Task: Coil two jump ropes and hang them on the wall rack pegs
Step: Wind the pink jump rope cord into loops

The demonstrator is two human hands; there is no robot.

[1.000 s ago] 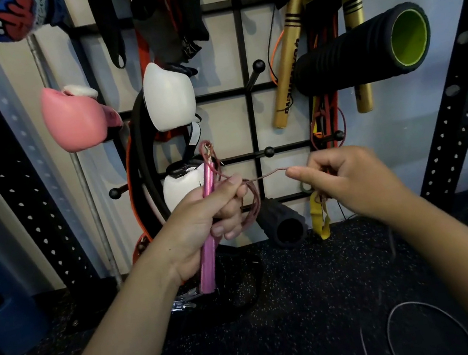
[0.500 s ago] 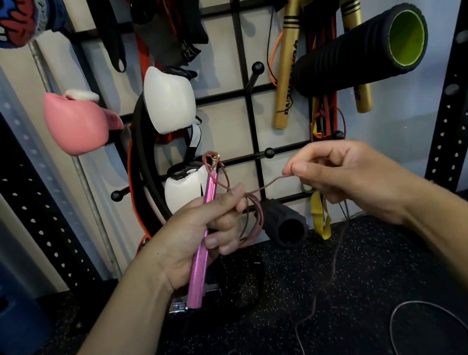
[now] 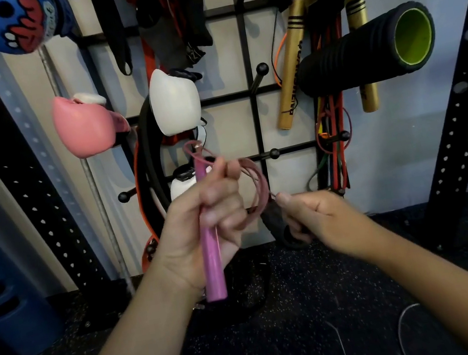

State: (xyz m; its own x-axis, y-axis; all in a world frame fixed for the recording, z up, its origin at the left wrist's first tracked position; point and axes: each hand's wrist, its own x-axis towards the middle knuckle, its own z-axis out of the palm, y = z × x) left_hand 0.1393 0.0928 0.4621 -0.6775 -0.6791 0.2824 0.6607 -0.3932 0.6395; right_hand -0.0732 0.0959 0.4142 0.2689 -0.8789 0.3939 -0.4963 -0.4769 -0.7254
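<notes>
Coiling step, first rope: left hand (image 3: 207,213) grips pink handle (image 3: 212,262) plus gathered loops (image 3: 256,186); right hand (image 3: 317,212) apparently pinches the cord, tail on floor (image 3: 311,304); next, another wrap.

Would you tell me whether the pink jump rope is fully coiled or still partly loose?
Partly loose. A few loops hang beside the pink handle in the left hand; the right hand pinches the cord.

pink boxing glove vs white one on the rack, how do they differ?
The pink boxing glove hangs further left; the white boxing glove sits nearer the grid's middle. The pink glove points left, the white one faces the camera. Both hang at about the same height on the wall rack.
</notes>
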